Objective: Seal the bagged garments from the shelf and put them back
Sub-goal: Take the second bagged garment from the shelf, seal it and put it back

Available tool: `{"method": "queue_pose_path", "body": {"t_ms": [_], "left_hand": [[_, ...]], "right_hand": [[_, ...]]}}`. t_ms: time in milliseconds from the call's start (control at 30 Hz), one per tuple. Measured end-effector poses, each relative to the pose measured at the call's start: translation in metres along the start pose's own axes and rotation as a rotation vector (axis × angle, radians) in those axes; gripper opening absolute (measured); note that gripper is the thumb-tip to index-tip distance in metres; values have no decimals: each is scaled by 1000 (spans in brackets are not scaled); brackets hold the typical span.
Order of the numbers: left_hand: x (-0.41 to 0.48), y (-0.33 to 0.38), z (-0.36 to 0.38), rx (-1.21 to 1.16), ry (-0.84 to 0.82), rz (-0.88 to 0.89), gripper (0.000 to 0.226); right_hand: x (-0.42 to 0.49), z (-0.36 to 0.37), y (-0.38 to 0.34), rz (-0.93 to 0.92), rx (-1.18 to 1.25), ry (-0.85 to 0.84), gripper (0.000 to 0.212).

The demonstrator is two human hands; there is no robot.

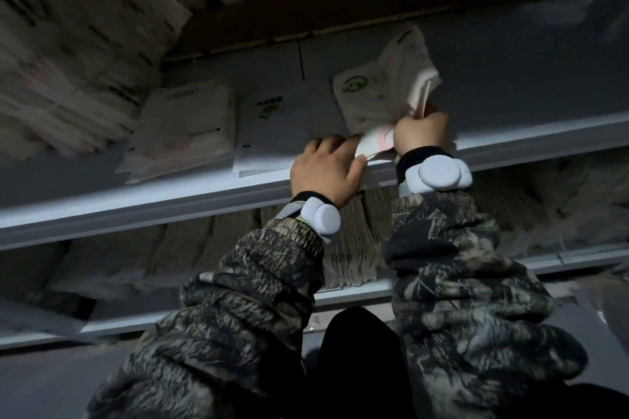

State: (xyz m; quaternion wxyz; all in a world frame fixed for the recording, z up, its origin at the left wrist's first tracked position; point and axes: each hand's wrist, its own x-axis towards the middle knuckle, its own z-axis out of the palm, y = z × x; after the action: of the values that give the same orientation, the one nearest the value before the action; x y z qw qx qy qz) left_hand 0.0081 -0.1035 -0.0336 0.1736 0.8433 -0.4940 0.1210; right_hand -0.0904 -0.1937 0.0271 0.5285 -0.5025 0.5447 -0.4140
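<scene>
**Both hands at a bag on the shelf**

A bagged garment (pixel 381 92) lies on the grey shelf (pixel 136 211), its far end raised and its near end at the shelf's front lip. The right hand (pixel 420 133) holds that near end in a tight fist, with pink-and-white fabric bunched under the fingers. The left hand (pixel 326 173) rests just beside it with its fingers fairly straight, tips touching the bag's near corner. I cannot tell whether it pinches the flap. To the left, a flat sheet (pixel 275 126) and a second bag (pixel 183 136) lie on the same shelf. Both wrists wear pale bands over camouflage sleeves (pixel 265 282).
</scene>
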Motion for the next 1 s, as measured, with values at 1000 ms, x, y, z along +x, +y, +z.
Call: {"method": "queue_pose_path", "body": {"t_ms": [1000], "left_hand": [[-15,-114,-67,-158,-97,-107,27]], "right_hand": [[-108,-19,51,401,728,-74,18]]}}
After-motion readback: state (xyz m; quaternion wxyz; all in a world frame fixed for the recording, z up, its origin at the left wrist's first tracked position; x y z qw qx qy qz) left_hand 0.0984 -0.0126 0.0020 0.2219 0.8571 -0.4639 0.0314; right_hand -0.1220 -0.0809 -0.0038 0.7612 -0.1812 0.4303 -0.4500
